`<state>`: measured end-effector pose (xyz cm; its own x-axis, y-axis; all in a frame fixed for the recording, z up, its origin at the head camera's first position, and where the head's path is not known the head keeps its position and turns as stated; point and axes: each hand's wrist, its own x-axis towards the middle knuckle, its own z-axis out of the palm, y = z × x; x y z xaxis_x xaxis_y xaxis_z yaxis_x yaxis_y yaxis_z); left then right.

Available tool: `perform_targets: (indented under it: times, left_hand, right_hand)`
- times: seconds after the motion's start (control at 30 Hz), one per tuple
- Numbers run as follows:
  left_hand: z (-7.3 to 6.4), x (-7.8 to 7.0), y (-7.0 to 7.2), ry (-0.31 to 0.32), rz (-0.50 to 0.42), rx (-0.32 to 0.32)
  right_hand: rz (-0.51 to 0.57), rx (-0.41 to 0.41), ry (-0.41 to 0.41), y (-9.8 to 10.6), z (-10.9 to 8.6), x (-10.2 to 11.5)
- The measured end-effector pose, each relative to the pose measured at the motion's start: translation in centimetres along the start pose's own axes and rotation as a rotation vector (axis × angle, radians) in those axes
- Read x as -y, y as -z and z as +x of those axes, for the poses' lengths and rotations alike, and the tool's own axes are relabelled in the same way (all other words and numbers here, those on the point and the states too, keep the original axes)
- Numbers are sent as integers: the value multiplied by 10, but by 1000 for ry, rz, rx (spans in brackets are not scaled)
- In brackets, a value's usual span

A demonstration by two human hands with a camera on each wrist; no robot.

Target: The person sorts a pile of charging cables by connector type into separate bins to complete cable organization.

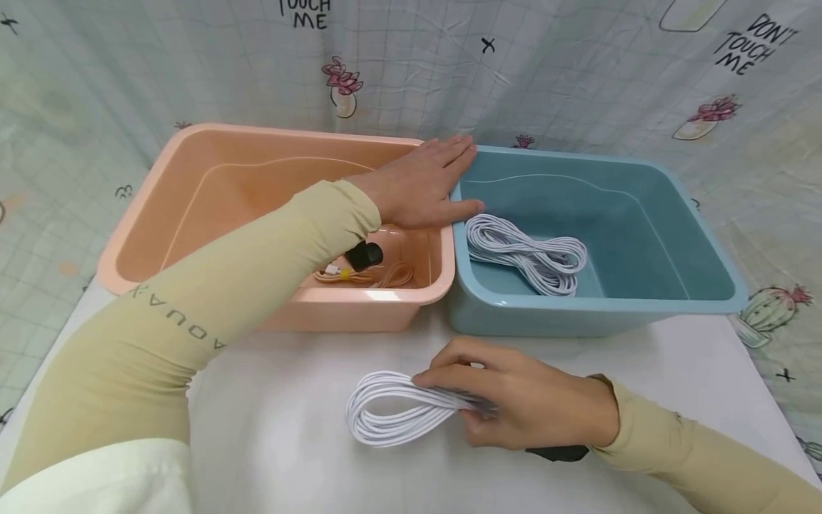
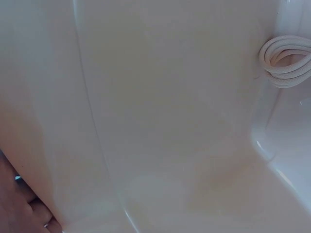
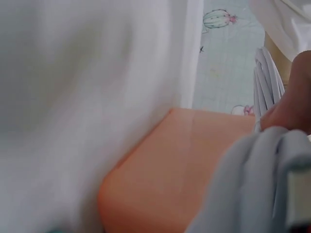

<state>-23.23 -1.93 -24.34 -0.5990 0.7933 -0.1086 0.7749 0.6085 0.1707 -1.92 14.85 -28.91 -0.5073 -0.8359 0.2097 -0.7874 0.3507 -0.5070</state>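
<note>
A coiled white cable [image 1: 388,430] is gripped by my right hand [image 1: 523,400] just above the white table, in front of two plastic bins. Its loops stick out to the left of the thumb and fingers; in the right wrist view the grey-looking coil [image 3: 243,189] is close to the camera. My left hand [image 1: 417,185] lies across the adjoining rims of the peach bin [image 1: 347,314] and the blue bin [image 1: 578,318], fingers extended. Another coiled white cable [image 1: 526,253] lies in the blue bin. The left forearm hides part of the peach bin's inside.
Inside the peach bin, near its right front corner, lie a black plug-like object [image 1: 364,255] and a thin orange-looking cable [image 1: 394,275]. A patterned cloth [image 1: 411,64] hangs behind the bins. The white tabletop [image 1: 289,428] extends in front of them.
</note>
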Motion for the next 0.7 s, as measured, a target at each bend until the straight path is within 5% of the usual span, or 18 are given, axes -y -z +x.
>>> perform_targets:
  times: [0.7]
  left_hand:
    - [-2,3,0,-2,-14,-13]
  right_hand:
    - [-73,-176,30,71,-16,19]
